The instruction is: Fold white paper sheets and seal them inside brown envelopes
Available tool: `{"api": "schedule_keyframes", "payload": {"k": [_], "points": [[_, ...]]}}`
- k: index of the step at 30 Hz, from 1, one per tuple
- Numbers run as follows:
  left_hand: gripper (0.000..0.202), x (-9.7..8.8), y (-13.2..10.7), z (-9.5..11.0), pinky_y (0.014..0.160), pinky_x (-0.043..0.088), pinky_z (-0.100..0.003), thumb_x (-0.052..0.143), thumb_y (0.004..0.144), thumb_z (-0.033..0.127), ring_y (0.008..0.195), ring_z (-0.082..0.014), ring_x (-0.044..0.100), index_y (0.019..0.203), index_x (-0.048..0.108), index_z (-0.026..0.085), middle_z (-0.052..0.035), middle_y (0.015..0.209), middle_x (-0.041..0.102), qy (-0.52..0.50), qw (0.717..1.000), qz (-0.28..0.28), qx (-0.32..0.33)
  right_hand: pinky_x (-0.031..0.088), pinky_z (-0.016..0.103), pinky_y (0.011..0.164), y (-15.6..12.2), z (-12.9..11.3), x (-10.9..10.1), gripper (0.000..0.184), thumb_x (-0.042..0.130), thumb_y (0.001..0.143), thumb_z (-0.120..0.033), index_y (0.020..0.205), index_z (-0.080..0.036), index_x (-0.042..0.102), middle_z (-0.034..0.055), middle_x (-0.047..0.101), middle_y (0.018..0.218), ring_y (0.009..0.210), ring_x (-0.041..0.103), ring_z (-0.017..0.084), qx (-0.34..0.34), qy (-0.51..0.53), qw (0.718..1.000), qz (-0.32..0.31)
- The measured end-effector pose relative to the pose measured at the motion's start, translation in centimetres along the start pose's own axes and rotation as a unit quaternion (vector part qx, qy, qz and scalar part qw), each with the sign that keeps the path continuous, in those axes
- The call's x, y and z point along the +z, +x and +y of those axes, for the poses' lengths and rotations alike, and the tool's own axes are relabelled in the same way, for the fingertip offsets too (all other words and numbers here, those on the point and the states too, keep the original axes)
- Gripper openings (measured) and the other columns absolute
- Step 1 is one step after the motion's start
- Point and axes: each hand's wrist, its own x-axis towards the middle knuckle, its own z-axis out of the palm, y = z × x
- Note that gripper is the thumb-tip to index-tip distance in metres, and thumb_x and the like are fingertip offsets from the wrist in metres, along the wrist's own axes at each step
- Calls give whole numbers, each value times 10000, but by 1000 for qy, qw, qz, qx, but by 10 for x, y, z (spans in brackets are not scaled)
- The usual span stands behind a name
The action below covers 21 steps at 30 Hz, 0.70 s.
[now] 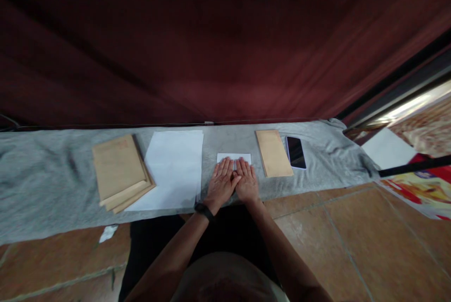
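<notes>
A folded sheet of white paper (233, 155) lies in front of me, mostly hidden under both hands. My left hand (222, 183), with a dark band on its wrist, presses flat on the paper with its fingers stretched out. Right beside it my right hand (247, 183) also lies flat on the paper, and the thumbs meet in the middle. To the left is a stack of large white paper (176, 166). Brown envelopes (118, 168) lie partly over its left edge. Another brown envelope or small stack (274, 152) sits right of my hands.
A phone (296, 152) with a dark screen lies right of the single envelope pile. Grey cloth (56, 175) covers the long narrow surface. A dark red curtain (211, 58) rises behind it. On the tiled floor (317, 236) lies a white scrap (108, 233).
</notes>
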Motion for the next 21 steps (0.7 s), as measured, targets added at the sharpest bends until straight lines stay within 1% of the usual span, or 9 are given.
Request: {"api": "schedule_keyframes", "payload": {"k": [4, 7, 10, 12, 14, 18, 19, 21], "points": [[700, 2, -4, -1, 1245, 171, -453, 307, 1012, 516, 1524, -260, 173, 1527, 317, 42, -162, 1620, 262, 21, 1000, 12, -6, 233, 461, 1194, -3, 4, 0, 523, 320, 1038, -263, 1541, -121, 335, 125, 327, 1602, 1478, 301, 255, 33, -1, 999, 24], [717, 3, -9, -2, 1240, 187, -449, 328, 1005, 509, 1521, -270, 182, 1524, 304, 14, -185, 1617, 255, 31, 999, 21, -32, 251, 468, 1183, -5, 9, -2, 522, 290, 1047, -279, 1534, -99, 347, 146, 375, 1576, 1458, 340, 271, 51, -1, 998, 43], [682, 3, -13, -4, 1235, 198, -453, 343, 1006, 449, 1516, -272, 204, 1528, 289, 14, -189, 1614, 264, 37, 998, 24, -53, 280, 470, 1167, -8, 13, -3, 523, 292, 1048, -290, 1527, -90, 357, 165, 420, 1547, 1440, 371, 281, 67, 1, 996, 58], [656, 2, -16, -6, 1234, 202, -456, 354, 1004, 400, 1513, -274, 218, 1528, 286, 11, -195, 1610, 274, 39, 997, 23, -61, 302, 464, 1157, -9, 14, -3, 513, 297, 1044, -265, 1519, -85, 370, 168, 432, 1539, 1435, 379, 281, 77, 1, 995, 63], [634, 1, -17, -6, 1230, 211, -462, 377, 999, 372, 1508, -282, 232, 1531, 301, 35, -193, 1609, 279, 40, 997, 22, -63, 320, 459, 1150, -10, 16, -4, 503, 310, 1035, -234, 1506, -77, 389, 172, 436, 1535, 1435, 378, 281, 81, 2, 995, 64], [574, -1, -17, -6, 1212, 242, -488, 427, 993, 352, 1500, -303, 254, 1533, 353, 173, -142, 1628, 264, 38, 997, 29, -52, 340, 471, 1139, -12, 18, -6, 494, 332, 1023, -206, 1491, -69, 410, 184, 436, 1532, 1428, 385, 295, 84, 10, 994, 67], [567, -1, -17, -6, 1209, 247, -493, 431, 993, 349, 1499, -306, 254, 1532, 358, 186, -137, 1630, 262, 39, 997, 32, -50, 343, 477, 1137, -11, 17, -6, 494, 331, 1022, -203, 1491, -67, 410, 187, 431, 1535, 1427, 387, 301, 86, 15, 994, 72], [568, 0, -17, -6, 1206, 250, -498, 432, 996, 351, 1501, -312, 247, 1532, 357, 177, -148, 1630, 260, 40, 997, 36, -49, 340, 491, 1142, -8, 15, -8, 499, 327, 1022, -209, 1496, -69, 401, 187, 419, 1543, 1431, 383, 304, 82, 32, 993, 83]]}}
